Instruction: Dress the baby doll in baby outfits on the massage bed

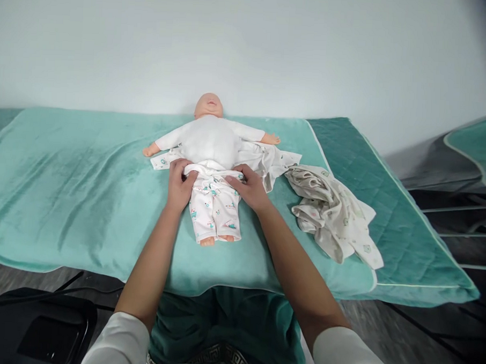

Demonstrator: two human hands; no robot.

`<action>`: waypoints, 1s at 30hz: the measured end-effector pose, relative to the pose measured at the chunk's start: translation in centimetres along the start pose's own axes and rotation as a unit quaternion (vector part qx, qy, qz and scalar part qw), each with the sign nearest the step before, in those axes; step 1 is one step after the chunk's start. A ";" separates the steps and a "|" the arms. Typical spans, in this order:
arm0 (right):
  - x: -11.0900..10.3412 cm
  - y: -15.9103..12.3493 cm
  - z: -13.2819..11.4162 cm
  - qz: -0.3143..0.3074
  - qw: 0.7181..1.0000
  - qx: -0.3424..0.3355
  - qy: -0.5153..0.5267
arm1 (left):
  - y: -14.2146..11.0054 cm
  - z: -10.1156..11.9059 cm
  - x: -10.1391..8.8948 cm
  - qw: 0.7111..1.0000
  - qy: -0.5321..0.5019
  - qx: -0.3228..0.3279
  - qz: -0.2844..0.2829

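Printed trousers: probably light, soft, stretchy.
Left hand and right hand pinch waistband sides, likely the best hold.

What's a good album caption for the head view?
Left hand and right hand grip the printed pants on a doll lying on a teal blanket.

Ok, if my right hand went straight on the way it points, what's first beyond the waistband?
Past the waistband, your right hand would probably meet the doll's white torso first, though depth is hard to judge here.
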State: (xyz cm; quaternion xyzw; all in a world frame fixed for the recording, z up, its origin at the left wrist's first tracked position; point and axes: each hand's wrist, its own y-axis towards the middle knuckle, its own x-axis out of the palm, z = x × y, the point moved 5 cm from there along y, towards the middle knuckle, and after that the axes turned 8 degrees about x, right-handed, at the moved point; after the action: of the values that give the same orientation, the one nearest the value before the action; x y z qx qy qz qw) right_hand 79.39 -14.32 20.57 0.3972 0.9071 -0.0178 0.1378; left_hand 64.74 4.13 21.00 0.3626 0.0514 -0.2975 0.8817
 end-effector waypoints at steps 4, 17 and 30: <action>-0.3 -0.3 -0.8 -0.060 0.996 -0.056 -0.018 | 0.0 0.0 -0.1 1.000 0.007 -0.008 0.006; -1.4 -0.1 0.7 -0.039 0.995 0.068 0.061 | -1.2 1.0 -0.5 0.999 0.007 -0.043 -0.032; -0.6 -2.0 -0.4 0.050 0.987 -0.119 -0.095 | -7.7 3.9 -2.6 0.993 0.010 -0.040 -0.113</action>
State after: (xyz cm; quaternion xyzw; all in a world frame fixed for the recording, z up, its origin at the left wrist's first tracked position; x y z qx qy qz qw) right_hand 78.23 -16.01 20.94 0.4198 0.8644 0.0594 0.2702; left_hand 57.79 -1.48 19.95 0.3222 0.1124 -0.3895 0.8555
